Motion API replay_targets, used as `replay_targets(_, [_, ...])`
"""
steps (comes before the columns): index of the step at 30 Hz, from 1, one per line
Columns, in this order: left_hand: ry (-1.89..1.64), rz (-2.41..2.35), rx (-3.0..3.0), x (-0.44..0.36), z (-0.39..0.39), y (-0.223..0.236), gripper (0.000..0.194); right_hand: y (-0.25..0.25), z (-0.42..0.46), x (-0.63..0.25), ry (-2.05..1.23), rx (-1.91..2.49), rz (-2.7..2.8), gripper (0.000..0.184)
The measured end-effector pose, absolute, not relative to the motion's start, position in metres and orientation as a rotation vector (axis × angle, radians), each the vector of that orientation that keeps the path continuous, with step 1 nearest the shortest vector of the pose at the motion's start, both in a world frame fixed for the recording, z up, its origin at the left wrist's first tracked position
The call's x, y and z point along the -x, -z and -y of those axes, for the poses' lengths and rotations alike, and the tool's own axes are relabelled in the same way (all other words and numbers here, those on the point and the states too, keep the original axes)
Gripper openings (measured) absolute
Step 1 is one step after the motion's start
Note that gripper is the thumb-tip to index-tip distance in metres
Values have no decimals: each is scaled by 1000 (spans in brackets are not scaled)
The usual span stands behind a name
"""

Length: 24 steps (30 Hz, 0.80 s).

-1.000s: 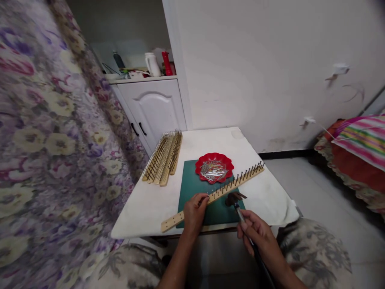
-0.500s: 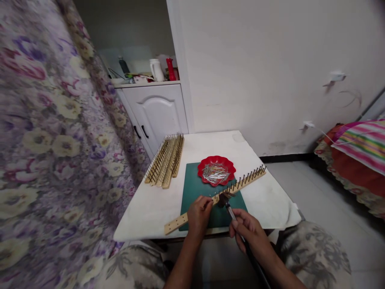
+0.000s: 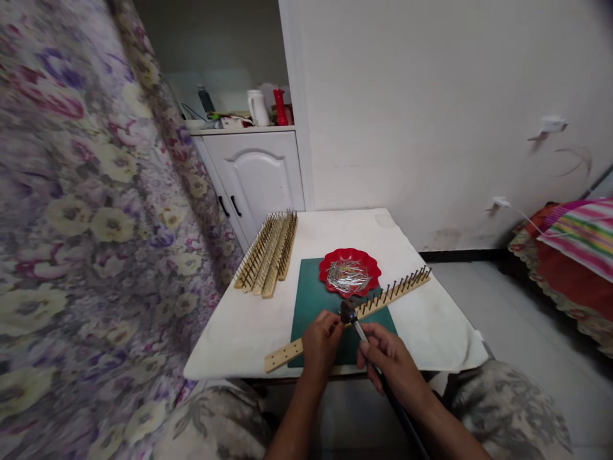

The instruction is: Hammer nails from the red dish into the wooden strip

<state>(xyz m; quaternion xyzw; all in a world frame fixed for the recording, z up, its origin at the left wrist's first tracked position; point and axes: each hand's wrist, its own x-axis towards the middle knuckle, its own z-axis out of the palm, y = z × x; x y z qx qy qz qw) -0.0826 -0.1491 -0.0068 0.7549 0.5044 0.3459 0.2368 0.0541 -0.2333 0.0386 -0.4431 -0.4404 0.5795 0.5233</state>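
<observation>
My right hand [image 3: 387,359] is closed round the shaft of a hammer [image 3: 358,328], whose dark head sits just above the wooden strip [image 3: 283,355]. That strip lies slantwise across the green mat [image 3: 306,295]. Dark nails stand in rows along its right part, while its near left end shows bare holes. My left hand [image 3: 322,340] rests over the strip beside the hammer head, thumb and fingertips pinched together. What the pinch holds is too small and partly hidden to make out. Beyond the strip, a red scalloped dish [image 3: 372,266] holds many loose nails [image 3: 348,276].
Several nail-studded wooden strips [image 3: 269,255] lie side by side at the table's back left. A white cloth [image 3: 234,338] covers the table. A floral curtain [image 3: 110,223] hangs at left, and a white cabinet [image 3: 263,182] stands behind.
The hammer head has moved left along the strip, closer to my left fingertips, and my right hand has shifted left with it. My left hand keeps its pinch. The whole view has shifted slightly.
</observation>
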Motion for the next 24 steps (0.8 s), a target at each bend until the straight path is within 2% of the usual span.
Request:
replay_targets(15, [-945,-1322,-2026,87,151,2,16,-40,235,-69,-1352,1042,1063,33])
replay_targets(24, [-1027,-1379,-2017,110,136,-26,15,-74,172,-125,-1209,989,1183,33])
